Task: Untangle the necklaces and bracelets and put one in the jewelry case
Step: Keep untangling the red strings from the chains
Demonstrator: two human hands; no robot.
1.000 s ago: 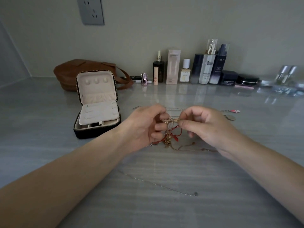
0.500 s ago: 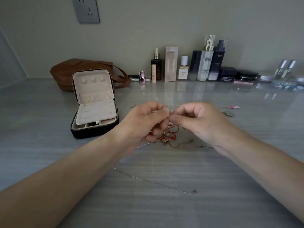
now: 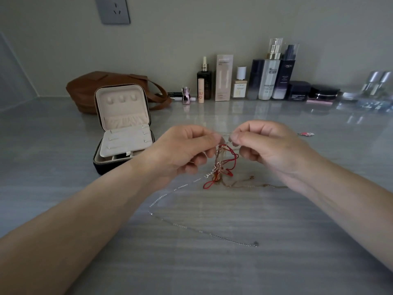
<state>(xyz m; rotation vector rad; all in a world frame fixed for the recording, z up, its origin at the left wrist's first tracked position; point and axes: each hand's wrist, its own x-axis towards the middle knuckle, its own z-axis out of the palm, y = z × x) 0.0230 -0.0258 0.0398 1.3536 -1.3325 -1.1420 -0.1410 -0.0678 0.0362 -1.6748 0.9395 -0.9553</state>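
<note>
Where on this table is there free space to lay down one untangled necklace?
The table is bare left of the jewelry case, and in front, nearer than the silver chain. It is crowded along the wall, with the bottles, and around the tangle in the middle.

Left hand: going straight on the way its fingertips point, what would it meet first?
Most likely the right hand, whose pinching fingertips face the left hand across a short gap; the tangle of red cord and gold chains hangs just below that line. Depth is unclear.
</note>
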